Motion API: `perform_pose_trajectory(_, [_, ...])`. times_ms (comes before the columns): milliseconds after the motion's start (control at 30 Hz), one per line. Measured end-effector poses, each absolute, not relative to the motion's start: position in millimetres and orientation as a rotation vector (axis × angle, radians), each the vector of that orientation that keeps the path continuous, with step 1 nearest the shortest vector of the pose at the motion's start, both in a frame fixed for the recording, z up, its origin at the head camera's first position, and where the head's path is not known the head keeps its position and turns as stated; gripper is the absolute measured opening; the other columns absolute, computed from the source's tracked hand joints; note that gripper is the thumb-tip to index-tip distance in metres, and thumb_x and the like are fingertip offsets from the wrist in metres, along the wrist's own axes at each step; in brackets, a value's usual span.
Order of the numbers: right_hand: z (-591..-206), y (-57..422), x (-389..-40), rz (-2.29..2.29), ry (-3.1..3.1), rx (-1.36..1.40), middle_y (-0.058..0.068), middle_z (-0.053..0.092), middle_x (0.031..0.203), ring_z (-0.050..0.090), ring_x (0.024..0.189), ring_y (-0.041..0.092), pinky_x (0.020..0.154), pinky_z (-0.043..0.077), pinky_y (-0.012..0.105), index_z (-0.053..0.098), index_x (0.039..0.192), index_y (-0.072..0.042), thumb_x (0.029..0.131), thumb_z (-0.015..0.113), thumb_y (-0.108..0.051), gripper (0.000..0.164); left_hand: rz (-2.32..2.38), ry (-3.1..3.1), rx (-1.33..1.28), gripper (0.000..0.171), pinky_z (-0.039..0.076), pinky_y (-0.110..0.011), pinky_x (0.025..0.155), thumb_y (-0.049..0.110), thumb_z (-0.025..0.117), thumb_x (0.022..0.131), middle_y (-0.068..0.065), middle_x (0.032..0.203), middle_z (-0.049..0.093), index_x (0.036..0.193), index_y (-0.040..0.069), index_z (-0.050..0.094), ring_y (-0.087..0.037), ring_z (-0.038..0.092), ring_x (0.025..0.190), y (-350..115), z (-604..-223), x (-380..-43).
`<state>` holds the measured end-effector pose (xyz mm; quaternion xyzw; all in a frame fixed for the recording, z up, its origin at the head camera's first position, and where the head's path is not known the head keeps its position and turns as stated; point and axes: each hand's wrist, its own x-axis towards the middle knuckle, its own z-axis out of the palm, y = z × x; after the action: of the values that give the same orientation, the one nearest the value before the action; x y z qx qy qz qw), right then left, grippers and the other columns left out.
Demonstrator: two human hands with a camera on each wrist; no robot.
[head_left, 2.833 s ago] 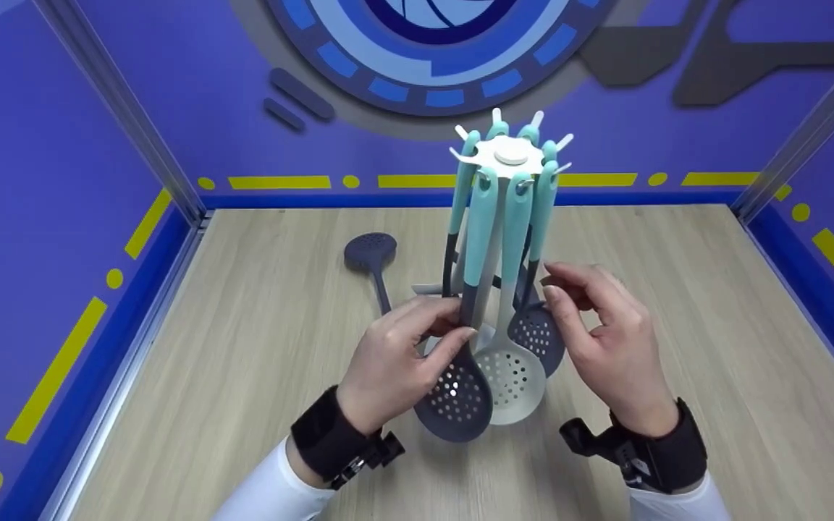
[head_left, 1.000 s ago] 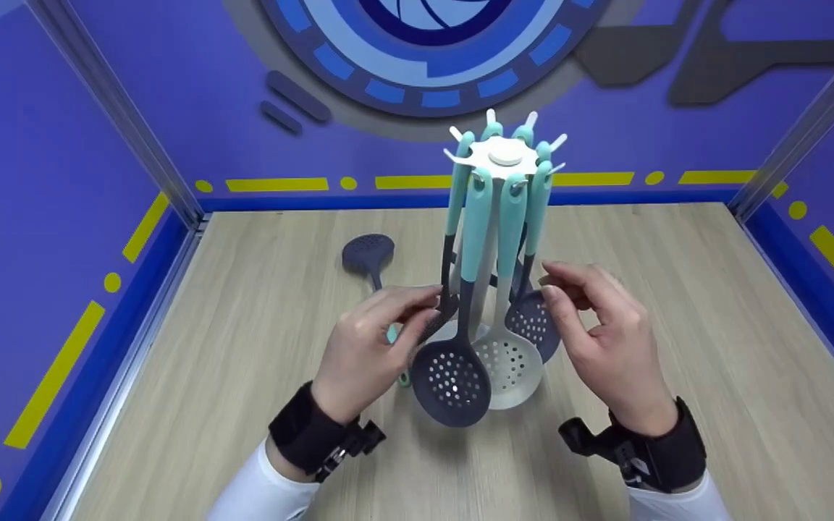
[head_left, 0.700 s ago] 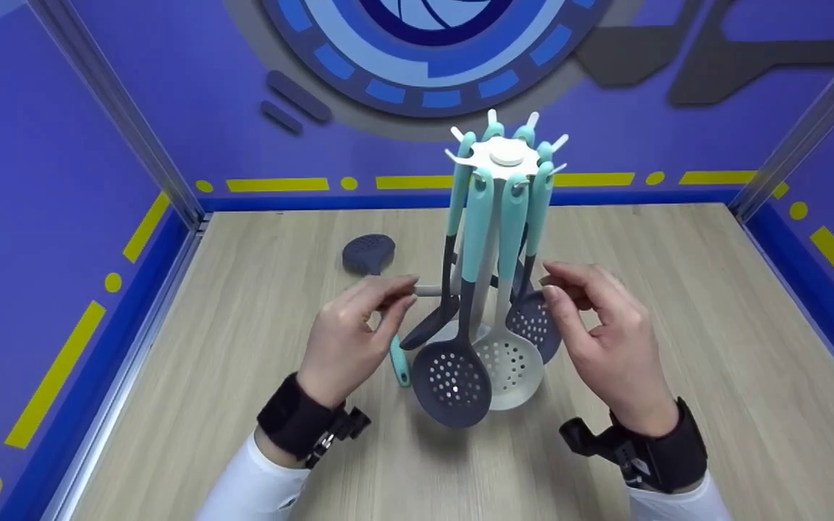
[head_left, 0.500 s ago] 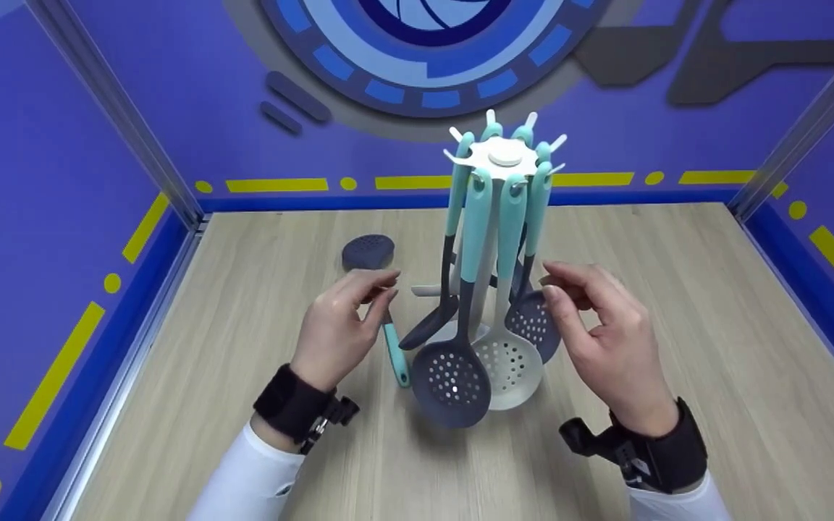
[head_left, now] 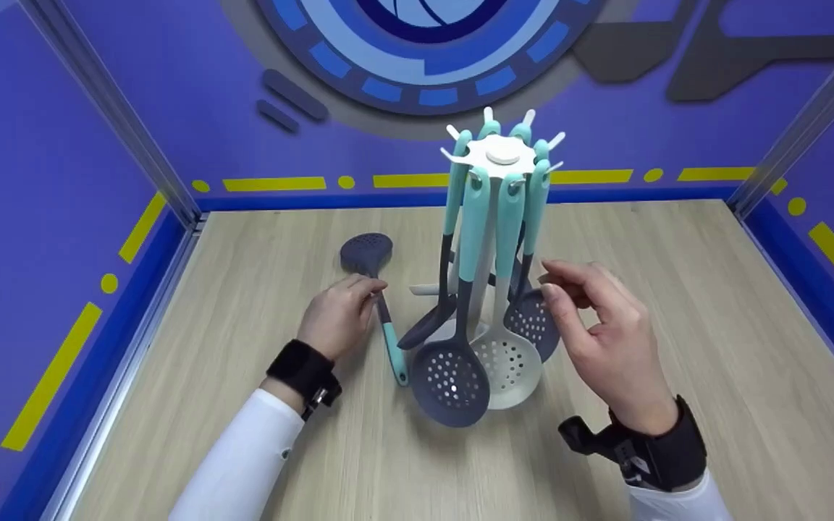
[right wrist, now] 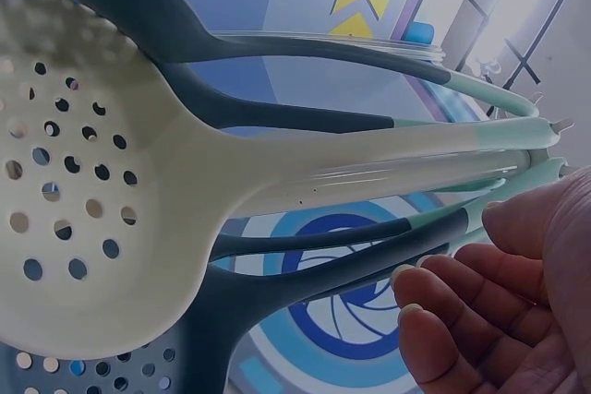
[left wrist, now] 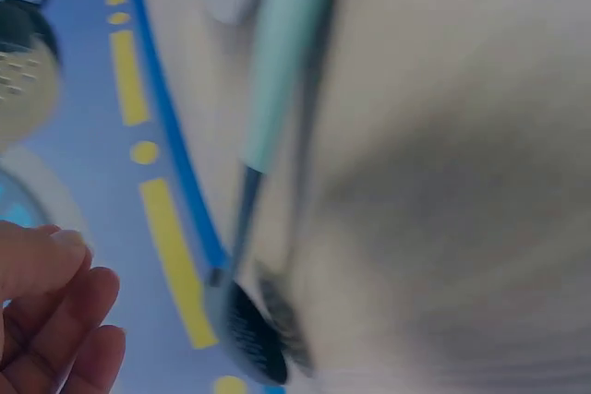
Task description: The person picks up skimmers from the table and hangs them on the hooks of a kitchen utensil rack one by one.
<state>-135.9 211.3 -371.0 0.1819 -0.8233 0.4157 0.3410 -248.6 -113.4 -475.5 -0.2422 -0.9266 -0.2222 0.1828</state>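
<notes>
A white rotating rack (head_left: 502,150) stands on the table, hung with several turquoise-handled utensils. At its front hang a dark slotted ladle (head_left: 449,383) and a cream slotted ladle (head_left: 510,369). A dark skimmer (head_left: 534,325) hangs on the right. Beside it is my right hand (head_left: 601,340), fingers loosely bent around nothing; whether a fingertip touches the skimmer is unclear. Left of the rack, a dark perforated utensil with a turquoise handle (head_left: 394,347) lies on the table. My left hand (head_left: 337,315) hovers by its stem, fingers loosely curled and apart from it in the left wrist view.
The wooden table (head_left: 243,434) is bounded by blue panels (head_left: 258,145) at the back and sides. Another dark utensil (head_left: 428,325) hangs at the rack's left, close to the lying handle.
My left hand has let go of the front dark slotted ladle and moved left to the lying utensil, and its handle has come into view. My right hand stays in place.
</notes>
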Motion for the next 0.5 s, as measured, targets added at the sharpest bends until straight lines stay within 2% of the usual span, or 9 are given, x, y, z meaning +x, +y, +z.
perform_pose_trajectory(267, [-370,212,-136,1.073,-2.144,0.475,0.007,0.073,0.102,0.062,0.088,0.005,0.079,0.049,0.009,0.071,0.123,-0.007,0.092,0.07,0.004,0.032,-0.519,-2.711,-0.718,0.033,0.059,-0.04,0.09,-0.006,0.067,0.091,-0.005,0.112,0.073,0.117,0.014,0.074,-0.025,0.071,0.103,-114,-490,-270])
perform_pose_trajectory(500, [-369,212,-137,1.073,-2.137,0.477,0.007,0.073,0.102,0.063,0.088,0.006,0.079,0.049,0.009,0.071,0.122,-0.006,0.092,0.07,0.004,0.032,-0.445,-2.787,-0.674,0.039,0.057,-0.047,0.093,-0.009,0.067,0.09,-0.005,0.125,0.068,0.119,0.015,0.075,-0.027,0.065,0.117,-108,-498,-287])
